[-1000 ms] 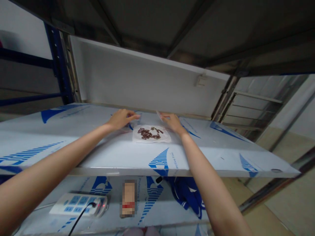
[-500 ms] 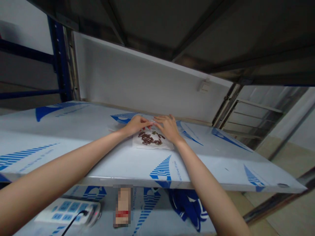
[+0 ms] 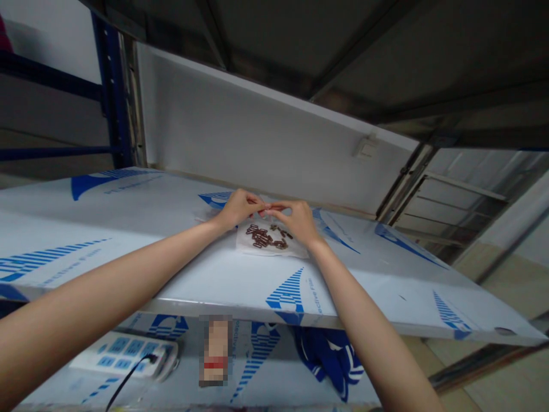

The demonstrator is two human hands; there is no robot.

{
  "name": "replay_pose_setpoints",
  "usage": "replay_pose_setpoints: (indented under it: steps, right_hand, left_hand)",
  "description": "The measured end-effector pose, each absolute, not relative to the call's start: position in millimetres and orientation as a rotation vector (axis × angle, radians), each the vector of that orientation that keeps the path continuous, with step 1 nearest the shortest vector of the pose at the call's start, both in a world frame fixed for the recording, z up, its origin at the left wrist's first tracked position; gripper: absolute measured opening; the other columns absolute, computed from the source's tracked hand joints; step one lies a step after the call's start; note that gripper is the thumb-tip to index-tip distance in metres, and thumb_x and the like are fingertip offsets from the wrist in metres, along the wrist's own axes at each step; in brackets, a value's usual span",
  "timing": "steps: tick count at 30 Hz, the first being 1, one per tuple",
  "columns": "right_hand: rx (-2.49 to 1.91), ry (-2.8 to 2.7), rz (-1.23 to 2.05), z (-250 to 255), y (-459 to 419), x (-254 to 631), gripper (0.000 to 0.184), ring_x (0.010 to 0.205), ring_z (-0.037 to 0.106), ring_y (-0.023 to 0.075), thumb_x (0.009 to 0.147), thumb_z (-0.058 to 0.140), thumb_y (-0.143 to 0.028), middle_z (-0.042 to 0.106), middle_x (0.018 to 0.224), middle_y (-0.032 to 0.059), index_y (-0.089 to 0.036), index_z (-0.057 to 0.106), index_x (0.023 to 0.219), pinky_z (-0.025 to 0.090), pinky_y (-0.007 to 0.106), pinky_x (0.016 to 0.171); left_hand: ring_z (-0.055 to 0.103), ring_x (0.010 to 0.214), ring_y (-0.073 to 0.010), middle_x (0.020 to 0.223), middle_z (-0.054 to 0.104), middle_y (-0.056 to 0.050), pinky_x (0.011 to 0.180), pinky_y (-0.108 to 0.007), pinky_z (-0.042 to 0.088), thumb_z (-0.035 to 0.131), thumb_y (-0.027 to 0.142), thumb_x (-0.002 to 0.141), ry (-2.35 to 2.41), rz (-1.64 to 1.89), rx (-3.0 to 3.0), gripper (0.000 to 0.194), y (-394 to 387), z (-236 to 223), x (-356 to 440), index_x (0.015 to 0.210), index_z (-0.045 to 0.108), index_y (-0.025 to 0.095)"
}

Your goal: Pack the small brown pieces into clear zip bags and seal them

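A white, slightly see-through packet lies on the film-covered shelf top, holding a cluster of small brown clip-like pieces. Just above its far edge, my left hand and my right hand meet at the fingertips. Both pinch a tiny reddish piece, too small to identify. My fingers hide part of it.
A white power strip with a black cable, a pixelated upright item and a blue cloth lie on the lower shelf. A white panel stands behind the shelf top. A blue rack post rises at the left.
My hands have come together from apart and now pinch at the fingertips above the packet. The whole view has tilted and shifted slightly.
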State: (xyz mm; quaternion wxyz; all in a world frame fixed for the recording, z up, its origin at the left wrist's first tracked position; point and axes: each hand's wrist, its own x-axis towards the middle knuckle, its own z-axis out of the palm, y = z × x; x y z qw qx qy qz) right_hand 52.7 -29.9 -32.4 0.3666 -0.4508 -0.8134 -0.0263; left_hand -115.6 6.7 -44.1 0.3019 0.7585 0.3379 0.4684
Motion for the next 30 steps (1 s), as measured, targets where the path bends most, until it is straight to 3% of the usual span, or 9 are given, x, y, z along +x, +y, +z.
replay_pose_setpoints:
  steps: [5, 10, 15, 19, 23, 25, 27, 30]
  right_hand:
    - [-1.026, -2.011, 0.326, -37, -27, 46, 0.022, 0.081, 0.065, 0.0194, 0.080, 0.057, -0.031, 0.071, 0.084, 0.0049, -0.017, 0.072, 0.085, 0.045, 0.028, 0.076]
    - [-0.988, -1.996, 0.466, -39, -21, 48, 0.025, 0.079, 0.063, 0.0176, 0.081, 0.053, -0.030, 0.071, 0.082, 0.0027, -0.016, 0.072, 0.088, 0.047, 0.029, 0.075]
    - [-1.136, -2.048, 0.199, -38, -23, 49, 0.026, 0.069, 0.063, 0.0162, 0.083, 0.050, -0.029, 0.070, 0.070, 0.0013, -0.018, 0.073, 0.084, 0.045, 0.025, 0.066]
    - [-1.318, -1.998, -0.149, -33, -27, 54, 0.026, 0.074, 0.065, 0.0196, 0.083, 0.049, -0.030, 0.070, 0.073, 0.0057, -0.019, 0.073, 0.082, 0.044, 0.027, 0.069]
    - [-1.374, -1.868, -0.159, -32, -27, 61, 0.024, 0.077, 0.065, 0.0198, 0.082, 0.051, -0.029, 0.070, 0.075, 0.0074, -0.017, 0.072, 0.082, 0.045, 0.026, 0.070]
    - [-1.325, -1.838, -0.084, -33, -25, 61, 0.024, 0.075, 0.066, 0.0189, 0.081, 0.052, -0.029, 0.071, 0.074, 0.0064, -0.017, 0.072, 0.080, 0.045, 0.025, 0.068]
    - [-1.281, -1.802, -0.026, -35, -24, 58, 0.024, 0.072, 0.066, 0.0184, 0.081, 0.052, -0.030, 0.070, 0.071, 0.0055, -0.017, 0.072, 0.078, 0.046, 0.025, 0.067]
    - [-1.240, -1.770, 0.042, -36, -23, 53, 0.022, 0.070, 0.066, 0.0181, 0.079, 0.053, -0.028, 0.070, 0.071, 0.0044, -0.017, 0.072, 0.080, 0.047, 0.025, 0.066]
  left_hand:
    - [0.051, 0.053, -0.0112, 0.054, 0.061, -0.003, 0.049, -0.021, 0.035, 0.062, 0.045, 0.066, 0.822, 1.377, 2.027, 0.035, 4, -45, -113, 0.058, 0.065, 0.011]
    - [0.049, 0.051, -0.0105, 0.054, 0.059, -0.002, 0.048, -0.021, 0.033, 0.059, 0.044, 0.068, 0.775, 1.396, 2.009, 0.034, 4, -46, -113, 0.060, 0.063, 0.012]
    - [0.053, 0.059, -0.0126, 0.058, 0.060, -0.002, 0.059, -0.023, 0.037, 0.053, 0.044, 0.074, 0.786, 1.335, 2.188, 0.036, 5, -45, -113, 0.059, 0.061, 0.013]
    - [0.051, 0.058, -0.0119, 0.056, 0.058, 0.000, 0.059, -0.023, 0.034, 0.049, 0.041, 0.078, 0.954, 1.287, 2.316, 0.036, -1, -41, -114, 0.058, 0.061, 0.014]
    - [0.051, 0.058, -0.0129, 0.055, 0.057, 0.000, 0.058, -0.024, 0.034, 0.051, 0.035, 0.078, 1.136, 1.168, 2.443, 0.029, -12, -36, -112, 0.059, 0.060, 0.015]
    - [0.053, 0.067, -0.0157, 0.064, 0.060, -0.002, 0.063, -0.025, 0.037, 0.051, 0.033, 0.078, 1.274, 1.267, 2.529, 0.023, -15, -36, -112, 0.067, 0.061, 0.015]
    - [0.054, 0.085, -0.0206, 0.087, 0.063, -0.007, 0.074, -0.029, 0.039, 0.052, 0.036, 0.078, 1.315, 1.465, 2.622, 0.025, -16, -37, -112, 0.088, 0.061, 0.014]
    - [0.042, 0.114, -0.0275, 0.124, 0.048, -0.015, 0.092, -0.038, 0.034, 0.056, 0.048, 0.075, 1.206, 1.577, 2.788, 0.059, -15, -41, -112, 0.120, 0.044, 0.012]
